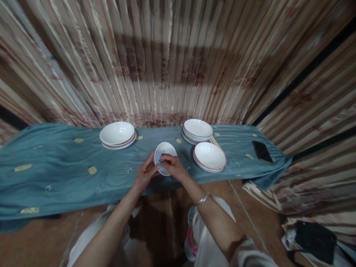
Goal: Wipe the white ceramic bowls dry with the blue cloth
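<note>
A small white bowl (168, 147) is tilted toward me at the front edge of the table. My left hand (147, 170) grips its left rim, the thumb on the inner side. Over the bowl's inside is my right hand (172, 165), its fingers bent and closed together. Beneath those fingers shows a pale blue patch (159, 155), perhaps a cloth; what they pinch is too small to make out. To the right stands a stack of red-rimmed white bowls (210, 155). Behind it is a stack of dark-rimmed white plates (198, 128).
More stacked white bowls (118, 133) stand at the left on the blue patterned tablecloth (66, 167). A light wooden strip (217, 142) lies beside the right stacks. A black phone (262, 151) rests near the right end. Curtains (167, 66) hang behind; a black bag (315, 241) sits lower right.
</note>
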The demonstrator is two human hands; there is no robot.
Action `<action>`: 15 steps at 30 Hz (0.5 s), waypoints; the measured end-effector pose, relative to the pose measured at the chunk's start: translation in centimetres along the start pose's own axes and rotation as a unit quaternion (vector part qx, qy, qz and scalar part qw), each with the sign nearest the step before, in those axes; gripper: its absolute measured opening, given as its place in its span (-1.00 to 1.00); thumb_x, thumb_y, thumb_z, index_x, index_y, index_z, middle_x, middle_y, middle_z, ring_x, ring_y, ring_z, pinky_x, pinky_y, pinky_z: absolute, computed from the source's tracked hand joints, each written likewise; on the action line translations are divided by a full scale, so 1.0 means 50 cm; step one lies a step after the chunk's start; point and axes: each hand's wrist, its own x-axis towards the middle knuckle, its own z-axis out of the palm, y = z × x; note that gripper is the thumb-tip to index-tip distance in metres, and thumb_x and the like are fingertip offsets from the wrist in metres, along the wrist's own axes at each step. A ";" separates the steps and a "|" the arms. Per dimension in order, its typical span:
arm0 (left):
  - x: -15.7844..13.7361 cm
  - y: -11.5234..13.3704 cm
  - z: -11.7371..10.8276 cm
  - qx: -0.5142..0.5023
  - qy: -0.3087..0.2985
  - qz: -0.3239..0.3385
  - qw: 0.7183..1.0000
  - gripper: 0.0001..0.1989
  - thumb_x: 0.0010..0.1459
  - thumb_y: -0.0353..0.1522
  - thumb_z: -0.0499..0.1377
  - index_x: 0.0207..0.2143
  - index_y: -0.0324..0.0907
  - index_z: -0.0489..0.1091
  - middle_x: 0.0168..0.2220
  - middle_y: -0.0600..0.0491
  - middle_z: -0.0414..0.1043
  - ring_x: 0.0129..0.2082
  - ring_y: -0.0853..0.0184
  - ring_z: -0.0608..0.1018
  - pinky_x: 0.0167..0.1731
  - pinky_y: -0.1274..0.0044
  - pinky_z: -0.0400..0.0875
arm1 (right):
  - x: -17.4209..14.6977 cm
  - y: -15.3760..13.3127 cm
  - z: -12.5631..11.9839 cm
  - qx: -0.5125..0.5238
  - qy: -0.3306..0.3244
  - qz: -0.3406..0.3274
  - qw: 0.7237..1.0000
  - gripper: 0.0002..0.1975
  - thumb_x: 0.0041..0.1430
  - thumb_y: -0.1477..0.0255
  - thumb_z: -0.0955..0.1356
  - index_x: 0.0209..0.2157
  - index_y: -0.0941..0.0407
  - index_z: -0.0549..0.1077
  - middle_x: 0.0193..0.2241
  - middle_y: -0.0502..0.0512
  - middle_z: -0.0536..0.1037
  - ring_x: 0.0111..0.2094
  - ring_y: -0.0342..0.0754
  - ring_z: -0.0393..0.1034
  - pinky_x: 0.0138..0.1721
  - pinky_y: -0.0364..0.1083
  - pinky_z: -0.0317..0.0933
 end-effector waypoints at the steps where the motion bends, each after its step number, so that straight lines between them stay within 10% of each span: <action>1: -0.001 0.002 0.001 0.002 -0.001 -0.002 1.000 -0.09 -0.20 -0.18 0.40 0.24 -0.01 0.19 0.19 -0.05 0.32 0.16 -0.03 0.37 -0.08 0.25 0.49 | 0.007 -0.002 0.003 -0.002 0.018 -0.008 1.000 -0.81 -0.08 0.50 0.33 -0.38 0.10 0.55 -0.18 0.04 0.57 -0.14 -0.03 0.44 -0.02 -0.06 0.28; 15: -0.015 0.017 0.007 -0.005 -0.028 -0.002 1.000 -0.09 -0.17 -0.21 0.40 0.25 -0.03 0.16 0.27 -0.08 0.20 0.20 -0.05 0.31 -0.08 0.26 0.50 | 0.050 -0.015 -0.031 -0.354 0.103 -0.101 0.924 -0.73 0.14 0.59 0.23 -0.18 0.16 0.48 -0.01 0.22 0.40 0.01 0.02 0.30 0.14 0.01 0.15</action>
